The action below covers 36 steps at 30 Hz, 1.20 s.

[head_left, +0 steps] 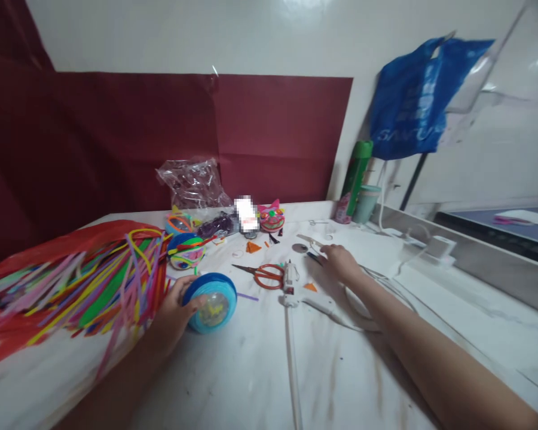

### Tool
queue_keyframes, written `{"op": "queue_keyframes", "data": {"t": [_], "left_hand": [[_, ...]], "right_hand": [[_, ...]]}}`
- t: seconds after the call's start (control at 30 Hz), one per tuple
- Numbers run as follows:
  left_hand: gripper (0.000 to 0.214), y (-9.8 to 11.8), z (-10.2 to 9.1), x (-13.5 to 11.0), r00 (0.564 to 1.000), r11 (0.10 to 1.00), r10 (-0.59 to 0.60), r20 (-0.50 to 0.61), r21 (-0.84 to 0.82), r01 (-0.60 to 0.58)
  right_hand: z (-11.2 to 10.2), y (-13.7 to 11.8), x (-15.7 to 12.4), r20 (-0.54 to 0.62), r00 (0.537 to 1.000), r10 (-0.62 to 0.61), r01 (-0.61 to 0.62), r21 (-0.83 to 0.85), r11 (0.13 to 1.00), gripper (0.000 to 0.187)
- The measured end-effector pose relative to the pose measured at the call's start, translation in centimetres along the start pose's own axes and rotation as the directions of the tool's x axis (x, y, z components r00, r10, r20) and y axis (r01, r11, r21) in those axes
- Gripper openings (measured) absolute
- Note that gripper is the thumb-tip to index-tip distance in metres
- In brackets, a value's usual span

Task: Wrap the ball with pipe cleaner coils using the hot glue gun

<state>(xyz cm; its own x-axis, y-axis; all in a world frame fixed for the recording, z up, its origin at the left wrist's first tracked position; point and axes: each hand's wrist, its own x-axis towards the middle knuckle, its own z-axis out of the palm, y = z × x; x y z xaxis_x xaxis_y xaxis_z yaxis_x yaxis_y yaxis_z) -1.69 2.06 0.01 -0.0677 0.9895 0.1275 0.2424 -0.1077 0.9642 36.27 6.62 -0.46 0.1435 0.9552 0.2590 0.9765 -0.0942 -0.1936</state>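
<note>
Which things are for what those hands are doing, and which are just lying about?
Probably for the job: blue round thing in the left hand; silver-grey blade near the right hand; colourful strips.

Probably just around: hanging blue bag; green can; crumpled clear plastic.

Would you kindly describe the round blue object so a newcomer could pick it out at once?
On the white table, find the red bag of colourful strips at the left. Just right of it, the person's left hand holds the round blue object. Its two-tone blue rim around a clear centre showing yellow sets it apart from the multicoloured piece just behind it.
</note>
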Motion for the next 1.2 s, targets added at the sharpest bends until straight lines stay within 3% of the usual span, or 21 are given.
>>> {"op": "queue_keyframes", "data": {"t": [0.07, 0.17, 0.23, 0.43, 0.6, 0.77, 0.87, 0.97, 1.1, 1.2], "left_hand": [[0.055, 0.0, -0.1, 0.1, 1.0, 1.0, -0.014, 0.008, -0.017, 0.014], [0.055, 0.0, -0.1, 0.0, 1.0, 0.999, -0.022, 0.014, -0.042, 0.023], [0.055, -0.2, 0.1, 0.0, 1.0, 0.999, -0.015, -0.005, -0.037, 0.015], [0.058, -1.8, 0.3, 0.3, 0.998, 0.998, 0.053, -0.044, -0.019, -0.054], [0.061, -2.7, 0.3, 0.3, 0.992, 0.993, 0.12, 0.043, -0.017, -0.119], [0.068, -2.5, 0.3, 0.2, 0.996, 0.997, 0.067, 0.052, -0.052, -0.064], [0.067, -2.3, 0.4, 0.0, 0.997, 0.998, 0.044, 0.069, -0.051, -0.041], [0.068, -2.1, 0.5, -0.2, 0.997, 0.998, 0.05, 0.064, -0.032, -0.048], [0.07, -1.8, 0.6, -0.5, 0.997, 0.998, 0.057, 0.058, -0.021, -0.056], [0.07, -1.5, 0.7, -0.6, 0.997, 0.999, 0.037, 0.072, 0.01, -0.038]], "right_hand": [[-0.8, -1.5, -0.9, 0.047, 0.992, -0.118, 0.118, 0.006, 0.993, 0.028], [-1.8, -3.8, -3.1, 0.159, 0.942, -0.297, 0.297, 0.023, 0.955, 0.029], [-2.0, -4.9, -4.5, 0.205, 0.919, -0.337, 0.345, -0.008, 0.938, 0.03], [-0.5, -5.2, -6.6, 0.201, 0.931, -0.304, 0.331, -0.115, 0.937, 0.043], [1.5, -4.0, -6.6, 0.211, 0.922, -0.325, 0.342, -0.046, 0.939, 0.014], [1.8, -3.8, -6.5, 0.017, 0.931, -0.365, 0.363, 0.045, 0.931, 0.003], [0.9, -4.1, -6.4, -0.122, 0.956, -0.267, 0.289, 0.242, 0.926, 0.017], [0.0, -4.6, -6.9, -0.14, 0.974, -0.178, 0.226, 0.521, 0.823, 0.035], [-0.7, -6.2, -9.0, 0.07, 0.99, -0.123, 0.038, 0.704, 0.709, 0.049], [-1.1, -7.8, -11.0, 0.221, 0.964, -0.145, -0.073, 0.749, 0.658, 0.054]]}}
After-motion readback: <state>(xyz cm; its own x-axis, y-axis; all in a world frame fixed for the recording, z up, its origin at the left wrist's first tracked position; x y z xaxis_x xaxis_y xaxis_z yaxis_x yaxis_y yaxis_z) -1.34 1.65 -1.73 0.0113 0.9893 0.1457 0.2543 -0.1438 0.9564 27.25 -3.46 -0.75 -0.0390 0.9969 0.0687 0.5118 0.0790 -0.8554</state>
